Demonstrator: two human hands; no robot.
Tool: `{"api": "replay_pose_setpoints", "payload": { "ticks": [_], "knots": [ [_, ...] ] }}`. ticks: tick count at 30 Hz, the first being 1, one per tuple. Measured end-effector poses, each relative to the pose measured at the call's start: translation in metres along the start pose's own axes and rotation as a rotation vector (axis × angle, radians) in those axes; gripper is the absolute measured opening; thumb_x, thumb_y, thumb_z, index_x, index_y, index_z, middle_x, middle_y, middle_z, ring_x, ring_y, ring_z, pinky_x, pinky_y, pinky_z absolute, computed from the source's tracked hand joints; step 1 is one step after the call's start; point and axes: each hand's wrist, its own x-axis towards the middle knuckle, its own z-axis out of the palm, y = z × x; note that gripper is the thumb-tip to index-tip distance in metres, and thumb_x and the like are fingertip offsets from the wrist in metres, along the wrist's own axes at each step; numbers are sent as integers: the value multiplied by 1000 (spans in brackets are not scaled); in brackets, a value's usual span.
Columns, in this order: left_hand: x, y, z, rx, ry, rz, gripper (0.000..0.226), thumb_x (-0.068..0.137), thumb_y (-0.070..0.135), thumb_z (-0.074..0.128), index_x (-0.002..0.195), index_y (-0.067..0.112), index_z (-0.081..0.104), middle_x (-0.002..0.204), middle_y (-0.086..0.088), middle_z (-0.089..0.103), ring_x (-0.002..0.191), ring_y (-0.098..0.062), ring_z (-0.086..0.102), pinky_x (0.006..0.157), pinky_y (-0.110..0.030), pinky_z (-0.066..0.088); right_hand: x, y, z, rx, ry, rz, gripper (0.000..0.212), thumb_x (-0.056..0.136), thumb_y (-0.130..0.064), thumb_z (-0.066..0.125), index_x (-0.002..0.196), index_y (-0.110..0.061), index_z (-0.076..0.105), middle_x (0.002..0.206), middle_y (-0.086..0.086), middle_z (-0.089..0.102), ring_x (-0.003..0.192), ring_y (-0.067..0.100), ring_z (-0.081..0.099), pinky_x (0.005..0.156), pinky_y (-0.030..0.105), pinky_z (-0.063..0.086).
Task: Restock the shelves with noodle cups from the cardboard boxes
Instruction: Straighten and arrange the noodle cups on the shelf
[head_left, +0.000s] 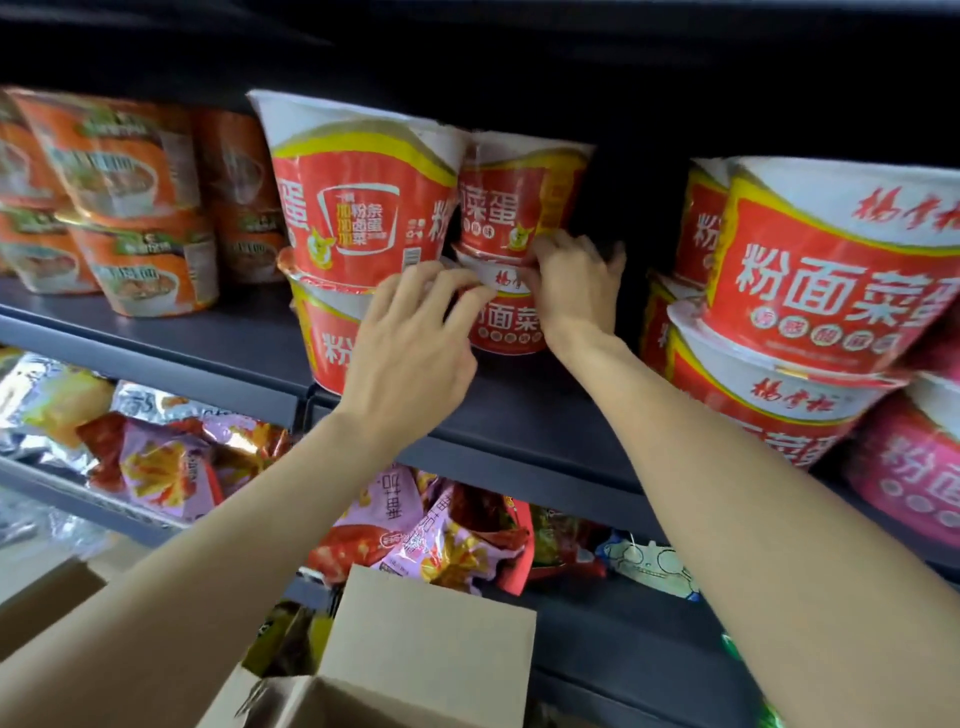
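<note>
1. Up on the dark shelf (249, 338), near its middle: two stacks of red noodle cups, two high each, the nearer stack (358, 228) on the left, the farther stack (514, 249) just right of it and set back.
2. Left hand (410, 343): fingers curled, tips on the rim of the farther stack's lower cup (506, 322), at the seam under the upper cup (519, 192); pinching or merely pressing, cannot tell.
3. Right hand (571, 291): thumb and fingers curled round the same rim from the right side, gripping that lower cup.
4. Farther right, apart from the hands: another red stack (821, 291), large and close to the camera, with a pink cup (914, 467) at the lower right edge.
5. Far left on the same shelf: orange noodle cups (130, 208), stacked two high.
6. One shelf down: loose snack packets (436, 530) in purple, red and silver.
7. Nearest, bottom centre: open cardboard box (426, 634), flap raised; contents not visible.
</note>
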Motion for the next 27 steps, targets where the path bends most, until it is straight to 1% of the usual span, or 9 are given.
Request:
{"api": "replay_pose_setpoints", "payload": {
  "ticks": [3, 5, 7, 10, 14, 16, 19, 24, 27],
  "knots": [
    [14, 20, 10, -208, -85, -73, 47, 82, 10, 52, 128, 2, 52, 124, -16, 57, 112, -33, 53, 96, -35, 38, -14, 11, -20, -151, -4, -43, 28, 89, -14, 58, 117, -16, 59, 118, 5, 59, 114, 29, 53, 112, 66, 5],
    [26, 30, 20, -340, -162, -224, 57, 86, 8, 54, 140, 0, 37, 137, -22, 47, 124, -36, 47, 103, -35, 35, -26, 18, -27, -259, 34, -66, 30, 86, -8, 59, 116, -13, 60, 113, 8, 60, 110, 32, 55, 110, 67, 4],
    [36, 38, 28, -460, -249, -403, 70, 89, 9, 55, 148, 0, 20, 150, -24, 28, 134, -36, 36, 108, -34, 29, -35, 24, -28, -293, 130, -71, 19, 83, -7, 63, 103, -9, 65, 97, 11, 64, 96, 34, 60, 109, 68, 17],
    [45, 45, 39, -545, -337, -496, 76, 88, 7, 54, 151, 3, 11, 157, -20, 12, 133, -36, 39, 102, -35, 37, -40, 29, -23, -274, 276, -88, 15, 74, -9, 75, 87, -7, 68, 81, 12, 65, 82, 33, 62, 97, 54, 43],
    [51, 48, 51, -565, -405, -405, 78, 89, 6, 52, 152, 8, 6, 159, -15, 6, 133, -35, 39, 101, -39, 40, -47, 27, -13, -236, 335, -133, 17, 78, -5, 56, 91, -7, 67, 83, 12, 66, 74, 30, 63, 69, 37, 53],
    [57, 46, 60, -481, -454, -345, 77, 92, 9, 49, 152, 8, 0, 160, -15, 2, 136, -35, 35, 103, -38, 37, -49, 28, -6, -227, 302, -133, 27, 80, -5, 42, 93, -6, 66, 84, 13, 65, 74, 30, 65, 66, 37, 54],
    [67, 37, 68, -337, -519, -288, 72, 96, 12, 43, 151, 4, -4, 159, -14, 1, 144, -31, 17, 113, -34, 21, -52, 30, 10, -211, 267, -167, 43, 81, -4, 34, 112, 0, 64, 104, 20, 66, 97, 35, 66, 79, 41, 57],
    [47, 43, 62, -372, -352, -133, 71, 85, 5, 51, 150, 8, 22, 156, -13, 22, 138, -31, 29, 109, -40, 35, -52, 32, 20, -133, 147, -120, 55, 82, -7, 28, 131, 9, 49, 129, 31, 53, 125, 43, 49, 98, 52, 46],
    [40, 39, 64, -309, -457, -96, 80, 86, 10, 51, 153, 15, 7, 161, -2, 4, 147, -19, 9, 118, -35, 13, -48, 31, 20, -134, 81, -77, 54, 83, -7, 29, 129, 11, 49, 129, 34, 52, 124, 46, 48, 99, 58, 43]
  ]
}}
